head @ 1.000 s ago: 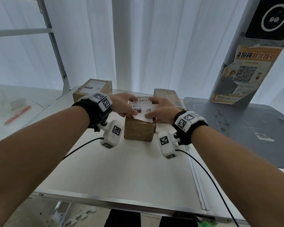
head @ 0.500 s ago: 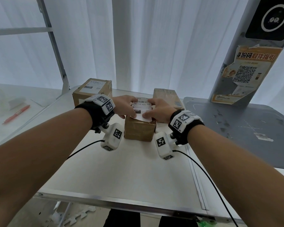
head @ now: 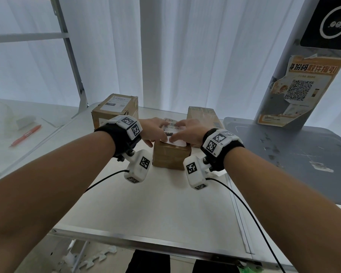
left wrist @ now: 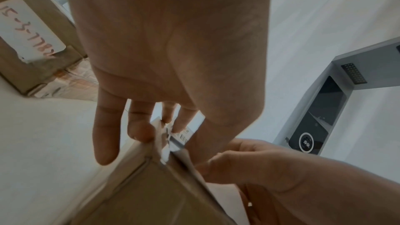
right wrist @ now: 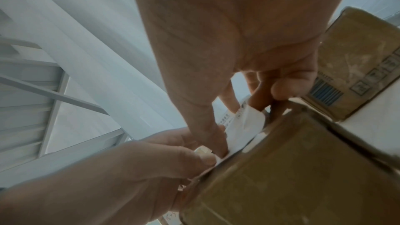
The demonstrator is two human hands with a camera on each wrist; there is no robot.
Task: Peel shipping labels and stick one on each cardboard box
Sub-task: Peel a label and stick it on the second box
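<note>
We see the left hand [head: 153, 130] and right hand [head: 186, 133], fingers extended and slightly spread, pressing the label [head: 174, 134] flat onto the box [head: 170, 157] on the table [head: 156, 203]

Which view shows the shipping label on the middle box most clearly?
The head view: the shipping label lies on the middle box with barcode and printed digits showing between both hands. The left wrist view shows only its edge; the right wrist view a curled white corner.

Under my fingers the box [head: 171, 157] was brown cardboard wrapped in glossy tape, its label [head: 174, 133] smooth white paper; table [head: 156, 203] matt white, edge brushed metal.
</note>
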